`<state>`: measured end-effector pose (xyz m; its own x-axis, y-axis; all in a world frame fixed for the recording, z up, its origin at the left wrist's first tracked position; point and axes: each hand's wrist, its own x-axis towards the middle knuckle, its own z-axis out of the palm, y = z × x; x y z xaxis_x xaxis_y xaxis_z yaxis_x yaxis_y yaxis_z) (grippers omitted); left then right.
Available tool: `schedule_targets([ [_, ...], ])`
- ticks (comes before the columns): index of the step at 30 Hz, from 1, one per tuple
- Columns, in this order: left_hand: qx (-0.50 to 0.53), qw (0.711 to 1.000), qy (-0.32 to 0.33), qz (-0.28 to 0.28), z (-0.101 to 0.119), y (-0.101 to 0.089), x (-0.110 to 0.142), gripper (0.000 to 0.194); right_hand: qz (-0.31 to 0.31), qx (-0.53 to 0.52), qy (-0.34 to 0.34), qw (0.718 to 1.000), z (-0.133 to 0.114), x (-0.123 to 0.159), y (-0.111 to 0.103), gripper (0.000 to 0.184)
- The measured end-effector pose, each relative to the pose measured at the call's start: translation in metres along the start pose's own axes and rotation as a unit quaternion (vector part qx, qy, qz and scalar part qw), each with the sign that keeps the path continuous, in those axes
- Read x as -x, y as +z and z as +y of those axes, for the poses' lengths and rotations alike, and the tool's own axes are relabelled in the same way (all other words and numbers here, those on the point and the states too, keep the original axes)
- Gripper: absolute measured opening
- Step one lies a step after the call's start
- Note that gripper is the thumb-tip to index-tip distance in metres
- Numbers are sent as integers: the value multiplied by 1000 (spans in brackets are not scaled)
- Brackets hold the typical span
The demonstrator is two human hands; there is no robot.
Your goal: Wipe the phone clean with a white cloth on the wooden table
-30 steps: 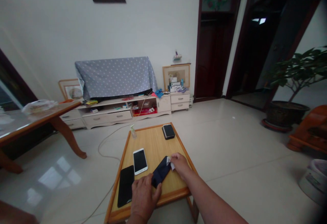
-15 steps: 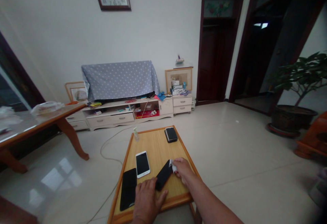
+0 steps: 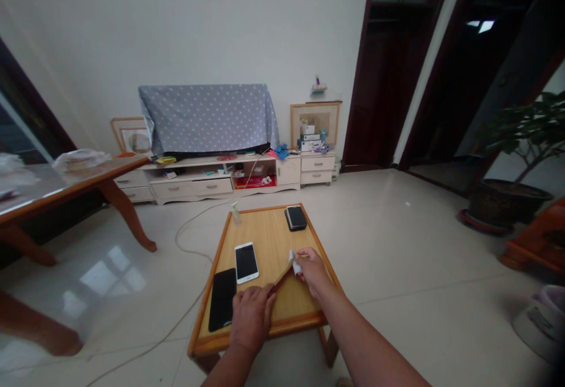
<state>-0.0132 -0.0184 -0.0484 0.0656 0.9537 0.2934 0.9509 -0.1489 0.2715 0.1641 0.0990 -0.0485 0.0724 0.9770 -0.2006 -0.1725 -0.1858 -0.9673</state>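
Reddish strip (image 3: pixel 281 280) ends hidden: left hand (image 3: pixel 252 319), right hand (image 3: pixel 313 272)

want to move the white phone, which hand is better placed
Left, probably: the left hand sits just below the white smartphone, while the right hand is farther off and pinches a white tab.

Nothing legible at this moment! The printed boxes (image 3: pixel 310 140) stacked on the small drawer cabinet (image 3: pixel 316 170) are too tiny to read, and the label (image 3: pixel 541 320) on the white tub (image 3: pixel 536 331) is just a blur.
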Motion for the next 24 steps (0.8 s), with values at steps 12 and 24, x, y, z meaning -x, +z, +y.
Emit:
schedule_targets([
  [12,42,998,-46,-21,-7,1,-5,37,-44,-17,-30,998,-14,9,8,33],
  [24,34,997,-62,-24,4,-9,-4,38,-31,-5,-49,998,-16,9,-5,30],
])
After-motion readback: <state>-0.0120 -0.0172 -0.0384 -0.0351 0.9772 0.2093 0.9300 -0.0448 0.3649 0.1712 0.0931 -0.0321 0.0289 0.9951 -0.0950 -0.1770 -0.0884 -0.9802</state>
